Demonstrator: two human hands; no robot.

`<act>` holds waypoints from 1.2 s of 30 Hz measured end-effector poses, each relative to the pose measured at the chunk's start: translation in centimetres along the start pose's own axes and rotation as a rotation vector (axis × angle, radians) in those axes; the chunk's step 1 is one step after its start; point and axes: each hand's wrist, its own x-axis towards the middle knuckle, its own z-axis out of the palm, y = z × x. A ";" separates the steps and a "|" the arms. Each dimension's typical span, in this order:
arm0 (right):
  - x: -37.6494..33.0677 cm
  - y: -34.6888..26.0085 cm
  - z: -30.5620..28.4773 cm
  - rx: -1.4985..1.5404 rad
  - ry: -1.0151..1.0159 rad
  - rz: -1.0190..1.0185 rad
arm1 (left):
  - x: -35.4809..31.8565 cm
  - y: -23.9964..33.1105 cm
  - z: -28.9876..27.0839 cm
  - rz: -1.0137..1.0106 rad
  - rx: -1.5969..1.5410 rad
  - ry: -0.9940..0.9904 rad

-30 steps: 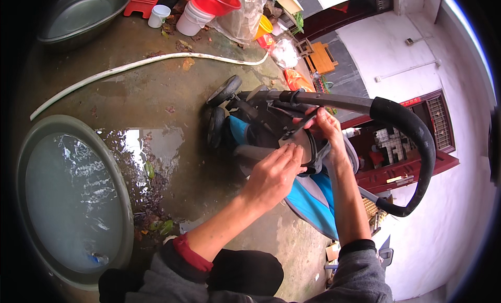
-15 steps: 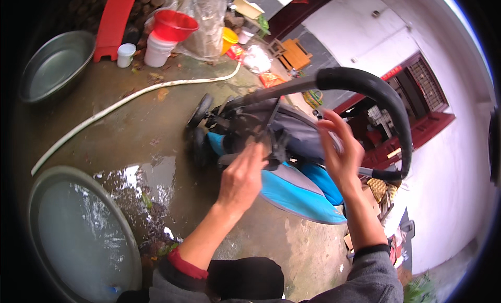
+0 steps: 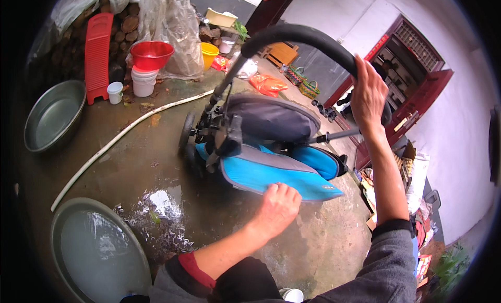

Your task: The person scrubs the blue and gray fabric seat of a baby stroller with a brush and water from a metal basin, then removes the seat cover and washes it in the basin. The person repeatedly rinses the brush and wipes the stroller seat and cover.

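A folding stroller with blue and grey fabric [image 3: 266,170] stands tilted on the wet ground before me. Its black padded handle [image 3: 300,34] arches over the frame. My right hand [image 3: 369,97] is closed on the right part of that handle. In front of the lower edge of the blue fabric is my left hand [image 3: 276,209], its fingers curled in. Whether it pinches anything is hidden. The black wheels [image 3: 187,131] are at the stroller's left end, and a dark grey canopy [image 3: 274,120] is folded above the blue seat part.
At lower left sits a large tub of cloudy water [image 3: 99,251]; a metal basin [image 3: 55,115] lies beyond it. A white hose [image 3: 112,141] crosses the ground. Red basin [image 3: 151,55], buckets [image 3: 144,83] and a red washboard-like slide [image 3: 97,58] stand behind. Clutter lines the right wall.
My right hand has moved up onto the handle. My left hand has left the frame joint and come down right. The stroller appears turned, its handle raised, and the view has shifted.
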 end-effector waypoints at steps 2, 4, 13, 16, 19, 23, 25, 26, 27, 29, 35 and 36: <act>1.7 1.0 1.5 0.013 -0.052 -0.009 | -0.5 -0.4 1.7 0.049 0.052 0.091; 3.5 2.2 3.4 0.031 -0.037 -0.037 | -1.6 -1.1 2.5 0.084 0.084 0.139; 12.0 6.7 8.5 -0.054 -0.015 0.083 | -5.9 -0.4 -3.1 0.141 0.094 0.047; 14.0 7.3 9.1 -0.059 -0.030 0.127 | -6.6 -0.5 -6.7 0.108 0.087 0.007; 15.4 8.2 9.1 -0.062 -0.080 0.164 | -7.4 -1.0 -10.9 0.227 0.129 -0.007; 15.9 9.0 8.0 -0.067 -0.122 0.171 | -8.3 -3.0 -16.3 0.141 0.230 -0.003; 15.7 9.2 7.3 -0.068 -0.153 0.153 | -8.3 -4.6 -18.3 0.238 0.334 -0.100; 15.6 9.2 7.1 -0.075 -0.173 0.142 | -8.4 -5.5 -19.1 0.274 0.351 -0.119; 15.4 9.3 7.0 -0.080 -0.178 0.130 | -8.4 -6.5 -19.6 0.264 0.366 -0.156; 15.0 9.5 6.8 -0.106 -0.197 0.102 | -8.5 -8.7 -20.5 0.238 0.432 -0.208; 10.1 12.0 3.7 -0.380 -0.167 -0.062 | -7.5 -14.9 -21.3 0.186 0.518 -0.243; 8.6 12.5 2.6 -0.451 -0.148 -0.092 | -6.7 -15.4 -21.2 0.178 0.523 -0.200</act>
